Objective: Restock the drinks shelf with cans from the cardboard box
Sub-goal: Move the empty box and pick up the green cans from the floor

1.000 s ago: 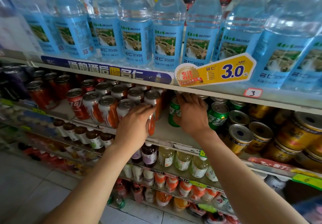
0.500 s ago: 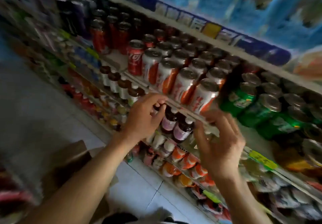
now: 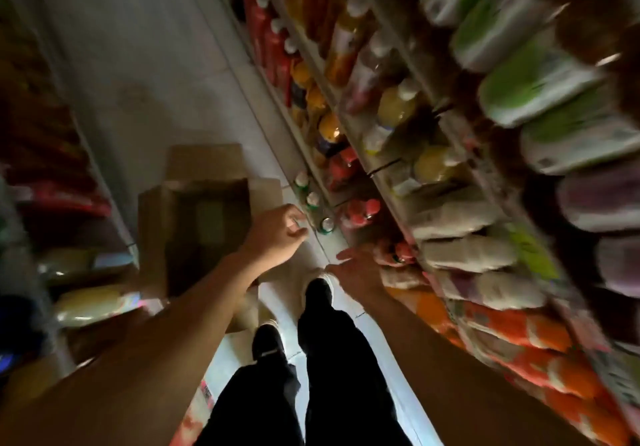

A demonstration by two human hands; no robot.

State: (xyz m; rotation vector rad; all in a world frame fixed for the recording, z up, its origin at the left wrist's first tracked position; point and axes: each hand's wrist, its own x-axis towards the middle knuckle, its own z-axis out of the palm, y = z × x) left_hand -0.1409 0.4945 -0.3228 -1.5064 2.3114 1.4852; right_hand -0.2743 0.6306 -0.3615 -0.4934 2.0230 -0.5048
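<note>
- On the far left a dim rack of packaged goods (image 3: 69,272) is seen, blurred; its front edge closes the aisle on that side.
- Just right of it the cardboard box (image 3: 194,223) stands on the floor (image 3: 138,64) with its flaps open. The inside is dark, and whether cans are left in it cannot be told.
- The left hand (image 3: 277,234) is held over the box's right flap, fingers loosely curled, with nothing gripped.
- A few small bottles (image 3: 313,203) stand on the floor just beyond that hand, beside the shelf base.
- The right hand (image 3: 356,269) is spread open and empty, low above the shoes (image 3: 318,289), near the bottom shelf.
- On the right the drinks shelf (image 3: 398,168) runs along the aisle, its tiers packed with bottles; the can row is not made out in the blur.
- Progress is judged as mid-cycle: no can is in either hand, so a fresh load is yet to be taken from the box.
- Room for movement is narrow: the strip of bare floor is bounded by the box, the floor bottles and the shelf lip, so a reach into the box is best made straight down over its open top.
</note>
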